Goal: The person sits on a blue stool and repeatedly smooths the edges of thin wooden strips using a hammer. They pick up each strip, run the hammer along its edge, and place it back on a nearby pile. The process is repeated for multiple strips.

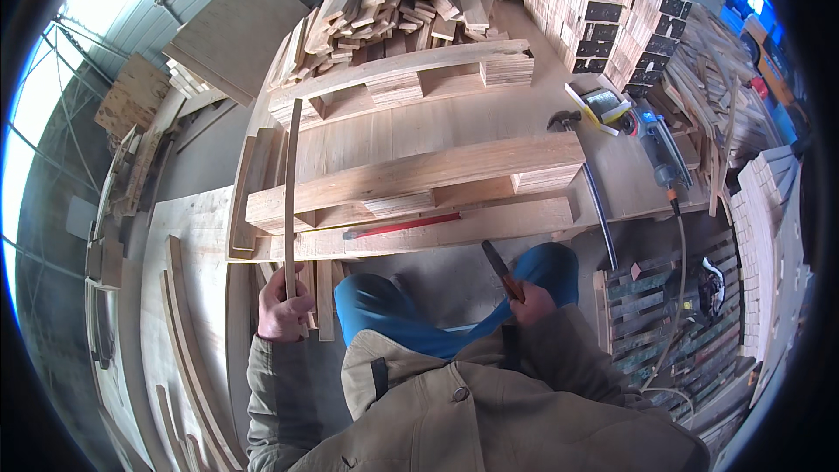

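Note:
My left hand [287, 308] is closed around the lower end of a long narrow wooden slat [292, 183]. The slat stands up in front of me and crosses the left end of the workpieces. My right hand [531, 302] grips a dark tool [500, 267] with a reddish-brown part near the fingers; its exact kind does not show. Ahead lies a wooden pallet beam [411, 173] with spacer blocks under it. On the board [516, 220] in front of it rests a slim red bar [411, 225] with a grey end.
Farther back is a second blocked beam [402, 70], with a heap of offcuts [393, 9] behind. A hammer head [564, 119], a metal rod [599, 214], a tray [601, 105] and a corded power tool [660, 153] lie to the right. Block stacks [577, 9] rise behind them.

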Demonstrator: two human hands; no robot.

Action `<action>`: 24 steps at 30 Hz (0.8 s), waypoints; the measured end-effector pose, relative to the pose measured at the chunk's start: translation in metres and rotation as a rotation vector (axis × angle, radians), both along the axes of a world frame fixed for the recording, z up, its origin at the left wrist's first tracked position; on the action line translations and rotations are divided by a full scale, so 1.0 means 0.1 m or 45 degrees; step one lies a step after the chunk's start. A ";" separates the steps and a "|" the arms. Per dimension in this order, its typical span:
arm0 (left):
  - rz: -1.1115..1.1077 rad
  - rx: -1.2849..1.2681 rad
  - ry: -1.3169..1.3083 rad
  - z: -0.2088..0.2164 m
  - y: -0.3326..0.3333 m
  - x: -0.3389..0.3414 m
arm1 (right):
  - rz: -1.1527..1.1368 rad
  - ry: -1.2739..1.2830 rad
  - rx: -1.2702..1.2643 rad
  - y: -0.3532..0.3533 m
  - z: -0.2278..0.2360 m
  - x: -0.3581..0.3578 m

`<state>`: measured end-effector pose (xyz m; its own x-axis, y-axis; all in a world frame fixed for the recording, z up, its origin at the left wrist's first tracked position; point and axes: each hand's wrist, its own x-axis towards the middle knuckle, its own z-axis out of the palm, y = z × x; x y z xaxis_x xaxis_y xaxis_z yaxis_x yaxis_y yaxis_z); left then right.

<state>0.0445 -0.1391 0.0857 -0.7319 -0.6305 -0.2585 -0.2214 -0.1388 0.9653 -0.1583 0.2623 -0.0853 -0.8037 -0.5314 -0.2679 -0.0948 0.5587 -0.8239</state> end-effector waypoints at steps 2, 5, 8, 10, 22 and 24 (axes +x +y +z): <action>0.031 -0.037 -0.018 0.05 -0.03 -0.09 | 0.014 -0.006 -0.008 0.01 0.00 -0.02; 0.034 -0.107 -0.048 0.15 -0.10 -0.23 | 0.039 -0.015 0.023 0.01 -0.07 -0.06; -0.028 -0.109 -0.017 0.30 -0.24 -0.43 | 0.082 -0.045 0.033 0.01 -0.12 -0.09; -0.006 -0.138 -0.008 0.40 -0.33 -0.62 | 0.084 -0.128 0.097 0.00 -0.13 -0.13; -0.058 -0.217 0.028 0.89 -0.54 -1.62 | 0.056 -0.050 0.035 0.05 -0.11 -0.15; -0.085 -0.228 0.018 0.92 -0.55 -1.82 | 0.057 -0.089 0.009 0.06 -0.12 -0.17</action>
<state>-0.1377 -0.1941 0.1772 -0.7766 -0.6152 -0.1361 -0.2108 0.0501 0.9763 -0.1749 0.2686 -0.0972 -0.7583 -0.5642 -0.3267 -0.0619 0.5612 -0.8254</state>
